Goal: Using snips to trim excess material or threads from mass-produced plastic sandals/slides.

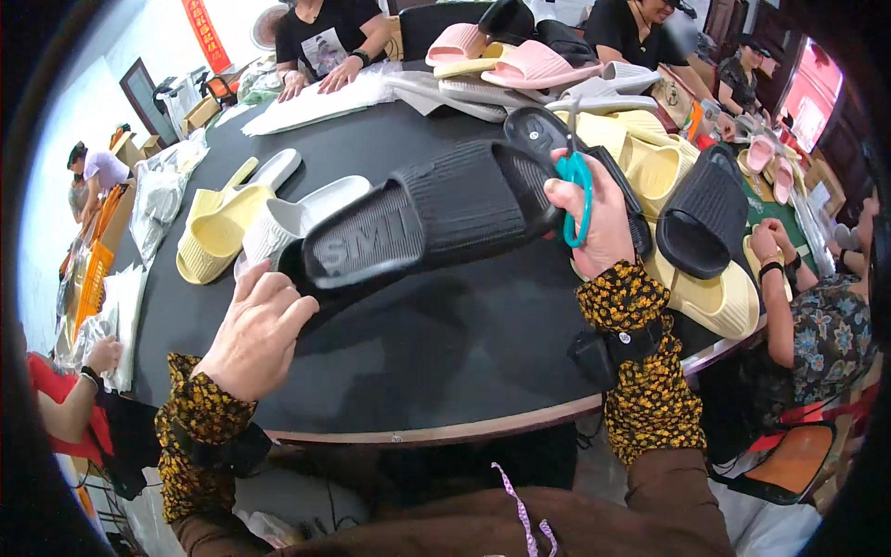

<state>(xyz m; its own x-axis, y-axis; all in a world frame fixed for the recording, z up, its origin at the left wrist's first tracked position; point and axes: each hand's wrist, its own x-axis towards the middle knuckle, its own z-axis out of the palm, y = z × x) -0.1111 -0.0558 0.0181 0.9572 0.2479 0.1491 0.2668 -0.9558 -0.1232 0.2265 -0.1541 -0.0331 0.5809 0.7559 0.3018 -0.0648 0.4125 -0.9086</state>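
Observation:
A black ribbed slide slipper is held up over the table, its heel toward the left and its toe toward the right. My left hand is closed at the heel end, where another dark edge shows beneath the sole. At the toe, my right hand grips scissors with teal handles, blades pointing up. Whether its hidden fingers also hold the slipper I cannot tell. Left of the slipper lie a yellow pair and white slippers.
A black-topped table spreads before me. Yellow slippers and a black slipper crowd its right side. Pink and grey slippers pile up at the back. Several people sit around, one with hands on white plastic bags.

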